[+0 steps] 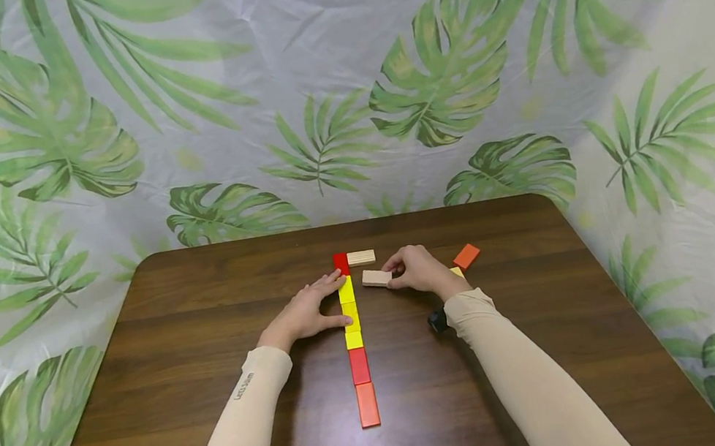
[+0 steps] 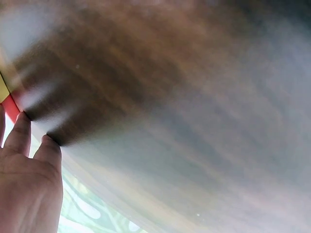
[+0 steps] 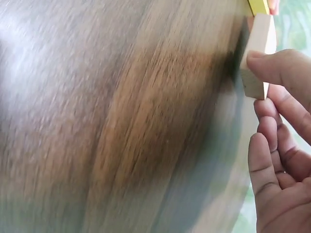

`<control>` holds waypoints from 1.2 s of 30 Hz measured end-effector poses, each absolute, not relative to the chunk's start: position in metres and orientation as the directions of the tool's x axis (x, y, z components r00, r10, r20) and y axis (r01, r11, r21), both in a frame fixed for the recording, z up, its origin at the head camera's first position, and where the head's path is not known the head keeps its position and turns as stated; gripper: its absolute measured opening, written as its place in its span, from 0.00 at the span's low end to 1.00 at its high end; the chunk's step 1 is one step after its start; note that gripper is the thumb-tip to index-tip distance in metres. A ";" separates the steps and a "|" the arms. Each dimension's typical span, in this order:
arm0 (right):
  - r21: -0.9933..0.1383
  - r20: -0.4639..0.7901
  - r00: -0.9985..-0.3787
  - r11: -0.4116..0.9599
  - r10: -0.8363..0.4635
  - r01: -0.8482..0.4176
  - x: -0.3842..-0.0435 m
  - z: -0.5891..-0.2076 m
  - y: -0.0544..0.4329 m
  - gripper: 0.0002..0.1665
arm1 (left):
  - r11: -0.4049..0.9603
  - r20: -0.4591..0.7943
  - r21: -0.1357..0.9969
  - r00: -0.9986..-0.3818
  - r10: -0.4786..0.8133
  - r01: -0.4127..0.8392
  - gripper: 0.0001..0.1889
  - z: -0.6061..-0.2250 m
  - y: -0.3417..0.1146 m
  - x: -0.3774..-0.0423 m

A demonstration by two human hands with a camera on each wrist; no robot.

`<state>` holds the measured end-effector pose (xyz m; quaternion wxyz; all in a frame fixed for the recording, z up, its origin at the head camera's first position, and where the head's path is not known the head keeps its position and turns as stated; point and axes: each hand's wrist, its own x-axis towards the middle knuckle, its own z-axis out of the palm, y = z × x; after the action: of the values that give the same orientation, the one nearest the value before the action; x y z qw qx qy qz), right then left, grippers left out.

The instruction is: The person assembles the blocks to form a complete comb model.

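Note:
My right hand (image 1: 421, 270) pinches a pale wooden block (image 1: 377, 277) between thumb and fingers, right of a column of coloured blocks. In the right wrist view that block (image 3: 258, 53) is tilted, with the thumb on its near side. My left hand (image 1: 304, 310) reaches the column from the left, its spread, fairly straight fingers on the upper part. Under those fingers lie a red block (image 1: 340, 262) and yellow blocks (image 1: 347, 292). Another plain wooden block (image 1: 361, 257) extends rightward from the red one at the top.
Farther down the column come a small yellow block (image 1: 354, 340), a red block (image 1: 360, 366) and an orange-red block (image 1: 368, 406). Beyond my right wrist lie an orange block (image 1: 466, 255) and a partly hidden yellow block (image 1: 457, 271). A leaf-patterned curtain (image 1: 355, 201) hangs behind the dark wooden table (image 1: 194, 300).

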<state>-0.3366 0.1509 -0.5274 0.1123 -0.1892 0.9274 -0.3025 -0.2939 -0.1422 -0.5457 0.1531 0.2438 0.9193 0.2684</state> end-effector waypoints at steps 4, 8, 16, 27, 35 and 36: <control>-0.591 -0.082 -0.908 0.754 -0.410 -0.287 -0.338 -0.529 0.145 0.15 | 0.732 -0.143 0.571 -0.834 0.534 0.371 0.48 -0.546 -0.143 -0.294; -0.580 -0.066 -0.911 0.758 -0.408 -0.297 -0.339 -0.531 0.139 0.14 | 0.729 -0.138 0.573 -0.832 0.537 0.375 0.49 -0.546 -0.143 -0.294; -0.587 -0.075 -0.915 0.759 -0.397 -0.282 -0.339 -0.531 0.132 0.14 | 0.727 -0.149 0.584 -0.833 0.533 0.361 0.49 -0.545 -0.143 -0.293; -0.600 -0.081 -0.911 0.749 -0.405 -0.279 -0.340 -0.537 0.128 0.17 | 0.732 -0.159 0.579 -0.831 0.533 0.359 0.49 -0.544 -0.143 -0.293; -0.596 -0.081 -0.913 0.754 -0.399 -0.277 -0.340 -0.535 0.125 0.17 | 0.735 -0.162 0.573 -0.829 0.536 0.363 0.49 -0.544 -0.143 -0.294; -0.593 -0.080 -0.914 0.756 -0.399 -0.278 -0.340 -0.536 0.125 0.17 | 0.734 -0.161 0.573 -0.828 0.536 0.364 0.49 -0.544 -0.143 -0.294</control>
<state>-0.3398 0.1247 -0.5355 0.1012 -0.1815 0.9315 -0.2985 -0.2940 -0.1431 -0.5443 0.1597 0.2455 0.9174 0.2696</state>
